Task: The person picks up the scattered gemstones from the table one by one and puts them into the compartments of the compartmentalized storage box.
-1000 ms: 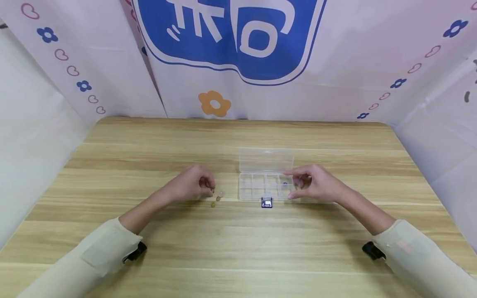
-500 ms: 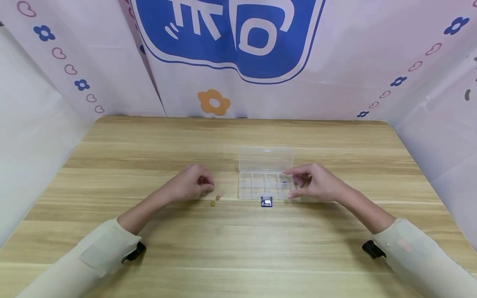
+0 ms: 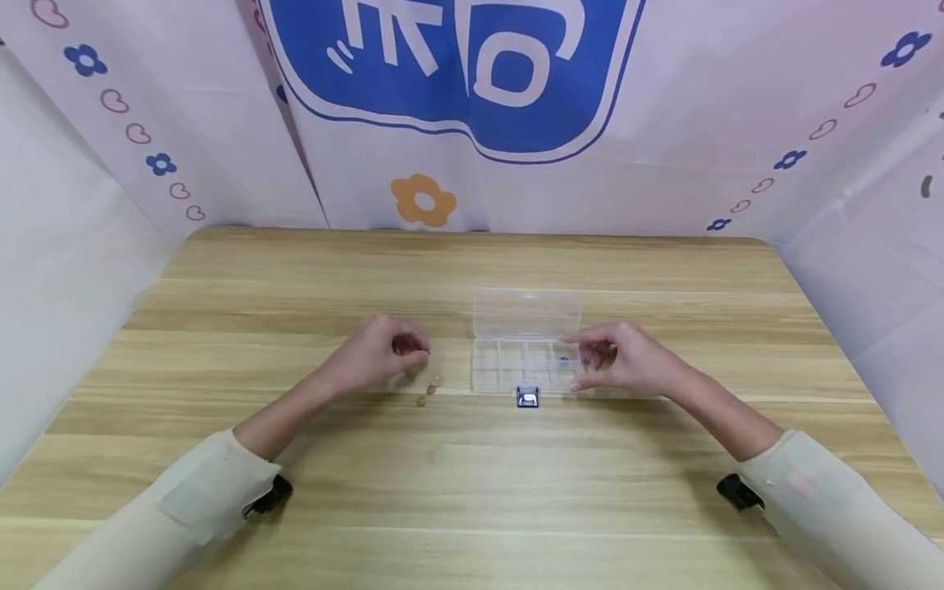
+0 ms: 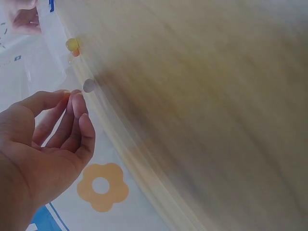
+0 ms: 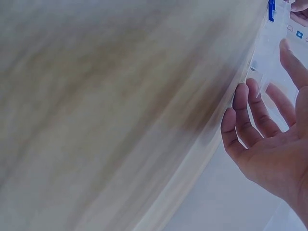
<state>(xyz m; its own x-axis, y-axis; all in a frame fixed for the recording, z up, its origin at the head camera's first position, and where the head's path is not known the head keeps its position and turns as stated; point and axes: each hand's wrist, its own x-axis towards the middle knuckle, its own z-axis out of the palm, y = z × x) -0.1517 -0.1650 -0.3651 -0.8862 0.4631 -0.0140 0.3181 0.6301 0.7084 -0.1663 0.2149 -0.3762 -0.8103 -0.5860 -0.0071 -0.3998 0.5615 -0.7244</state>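
Note:
My left hand pinches a small orange bead between thumb and fingertip, just above the table. Below it lie a yellow bead, an orange bead and a clear bead. In the left wrist view a greyish see-through bead sits close to the fingertips. My right hand holds the right end of a clear compartment box, thumb at the front and index finger at the back. A dark blue bead lies in a right-hand compartment.
The box's clear lid stands raised at the back. A blue latch sticks out from the front edge. All of this rests on a wood-grain table, with a printed white cloth hanging behind it.
My left hand has lifted slightly away from the loose beads, pinching the orange bead. The right hand keeps its place on the box.

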